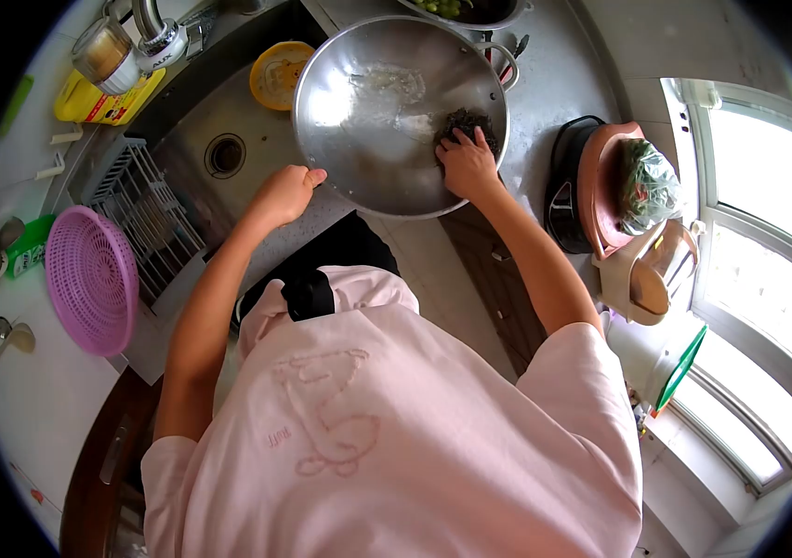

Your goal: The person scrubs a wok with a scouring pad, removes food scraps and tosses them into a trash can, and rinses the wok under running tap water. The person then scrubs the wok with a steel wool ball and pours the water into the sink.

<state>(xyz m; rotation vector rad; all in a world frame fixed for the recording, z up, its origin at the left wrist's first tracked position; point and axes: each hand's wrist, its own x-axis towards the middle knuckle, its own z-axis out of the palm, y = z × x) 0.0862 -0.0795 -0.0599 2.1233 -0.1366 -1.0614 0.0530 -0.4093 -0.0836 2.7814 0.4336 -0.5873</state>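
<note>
A large metal wok (373,153) lies tilted over the sink edge and the counter, with its inside facing me. My left hand (286,195) is closed at the wok's lower left rim, apparently round a handle that the fingers hide. Inside the wok, at its right wall, my right hand (468,167) presses on a dark, wiry scouring pad (471,121). The fingers are bent over the pad. Wet, whitish patches show on the wok's inner surface. A second loop handle (510,70) sticks out at the upper right.
A yellow bowl (270,79) stands in the sink (187,139). A dish rack (147,200) and a pink basket (89,279) are at left. At right, a bagged green vegetable (649,186) rests on a reddish lid (605,200). A pot with green fruit (484,13) stands behind.
</note>
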